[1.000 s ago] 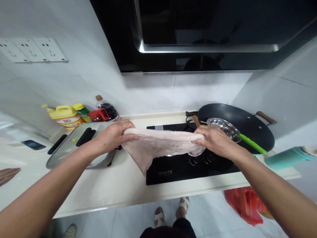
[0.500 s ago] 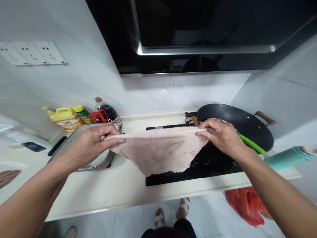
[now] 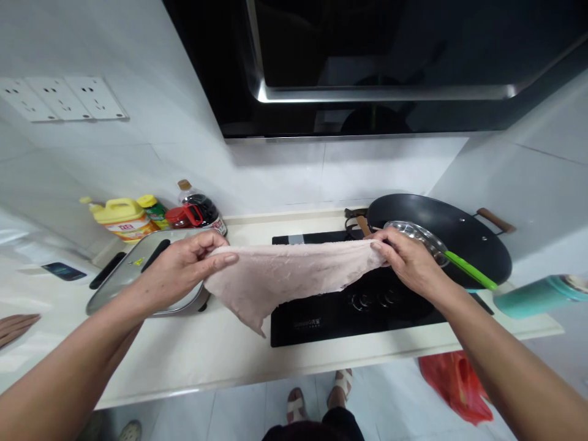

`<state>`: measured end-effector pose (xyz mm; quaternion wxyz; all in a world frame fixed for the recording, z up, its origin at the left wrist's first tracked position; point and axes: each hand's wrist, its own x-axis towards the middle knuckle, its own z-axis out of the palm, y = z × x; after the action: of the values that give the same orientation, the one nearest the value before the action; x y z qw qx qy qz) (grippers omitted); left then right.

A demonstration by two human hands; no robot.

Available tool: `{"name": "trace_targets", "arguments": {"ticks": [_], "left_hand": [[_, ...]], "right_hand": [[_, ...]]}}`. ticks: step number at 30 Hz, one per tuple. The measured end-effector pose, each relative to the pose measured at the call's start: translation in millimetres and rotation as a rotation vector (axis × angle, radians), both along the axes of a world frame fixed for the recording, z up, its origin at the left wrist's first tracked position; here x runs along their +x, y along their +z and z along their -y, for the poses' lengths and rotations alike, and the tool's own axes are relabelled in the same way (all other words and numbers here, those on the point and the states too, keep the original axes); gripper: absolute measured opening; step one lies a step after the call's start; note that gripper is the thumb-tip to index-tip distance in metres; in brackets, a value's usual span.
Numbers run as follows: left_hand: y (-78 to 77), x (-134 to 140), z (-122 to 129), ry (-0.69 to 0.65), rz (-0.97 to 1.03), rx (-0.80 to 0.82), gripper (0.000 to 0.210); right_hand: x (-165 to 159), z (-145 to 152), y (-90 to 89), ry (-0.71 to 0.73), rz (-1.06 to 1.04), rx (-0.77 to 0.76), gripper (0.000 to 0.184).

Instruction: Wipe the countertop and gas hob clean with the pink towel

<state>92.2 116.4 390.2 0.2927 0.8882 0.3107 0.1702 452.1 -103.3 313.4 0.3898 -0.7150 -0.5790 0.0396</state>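
A damp, pale pinkish cloth (image 3: 294, 269) with some grey stains is stretched between my two hands above the counter and stove. My left hand (image 3: 190, 263) pinches its upper left corner between thumb and fingers. At the upper right corner my right hand (image 3: 404, 254) grips it the same way. The cloth's lower edge hangs free, with a point drooping at the lower left. Beneath it lies the black gas stove (image 3: 312, 321), partly covered from sight.
A black wok (image 3: 478, 239) holds a metal strainer with a green handle (image 3: 471, 269). At left stand a lidded electric pan (image 3: 110, 288) and several bottles (image 3: 122, 217). A teal bottle (image 3: 528, 297) is at right. Another person's hand (image 3: 18, 327) rests at far left.
The cloth's lower edge has swung and lifted on the right, so more of the stove shows. My right hand has shifted slightly, and the strainer bowl is now visible.
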Motion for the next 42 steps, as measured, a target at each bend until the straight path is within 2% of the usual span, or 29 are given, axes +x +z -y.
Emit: {"name": "trace_targets", "arguments": {"ticks": [4,8,11,14,17,19,20,22,24,26,28,29,31,33,35,37,39,42], "left_hand": [[3.1,6,-2,0.011,-0.032,-0.064,0.036],[-2.3,20,-13,-0.004,-0.069,-0.086,0.032],[-3.1,29,-21,-0.021,-0.085,-0.039,0.031],[0.2,28,-22,-0.002,-0.036,0.120,0.030],[-8.5,11,-11,-0.003,0.043,0.233,0.031],[-31.7,-8,4,-0.049,0.056,0.169,0.033],[-49.5,-18,13,-0.083,0.040,0.074,0.033],[-94.9,-38,34,-0.134,-0.105,-0.167,0.031],[-146.1,-54,56,-0.081,-0.251,-0.366,0.028],[-192.1,-66,77,-0.050,-0.333,-0.497,0.027],[-224.3,-76,92,-0.049,-0.410,-0.573,0.025],[-234.0,-79,96,-0.060,-0.438,-0.618,0.024],[-241.7,-82,95,-0.093,-0.485,-0.691,0.022],[-238.3,-77,81,-0.118,-0.515,-0.706,0.024],[-231.1,-61,56,-0.099,-0.508,-0.644,0.030],[-227.9,-38,27,-0.048,-0.399,-0.551,0.036],[-234.7,-15,4,0.025,-0.228,-0.420,0.035],[-267.7,4,-3,0.171,-0.012,-0.046,0.038]], "right_hand": [[-1,-9,-4.8,-0.030,-0.209,0.099,0.027],[11,-32,-10.4,-0.065,-0.357,0.159,0.028],[22,-43,-2.3,-0.089,-0.393,0.201,0.027],[21,-31,19.5,-0.135,-0.288,0.247,0.022],[5,8,30.1,-0.193,-0.104,0.233,0.019],[-14,43,14.1,-0.185,-0.077,0.186,0.019],[-25,61,-2.5,-0.144,-0.107,0.108,0.020],[-50,94,-50.5,-0.056,-0.219,-0.088,0.023],[-76,119,-108.6,-0.004,-0.323,-0.264,0.024],[-101,136,-162.7,-0.002,-0.382,-0.334,0.025],[-119,145,-201.0,0.027,-0.385,-0.386,0.018],[-124,147,-212.3,0.042,-0.384,-0.410,0.015],[-123,147,-219.9,0.059,-0.396,-0.442,0.016],[-109,138,-213.2,0.033,-0.425,-0.434,0.020],[-85,119,-201.3,-0.042,-0.439,-0.380,0.027],[-61,93,-192.6,-0.129,-0.403,-0.284,0.033],[-43,69,-192.7,-0.247,-0.299,-0.163,0.035],[-40,50,-212.4,-0.356,-0.131,-0.058,0.039]]}}
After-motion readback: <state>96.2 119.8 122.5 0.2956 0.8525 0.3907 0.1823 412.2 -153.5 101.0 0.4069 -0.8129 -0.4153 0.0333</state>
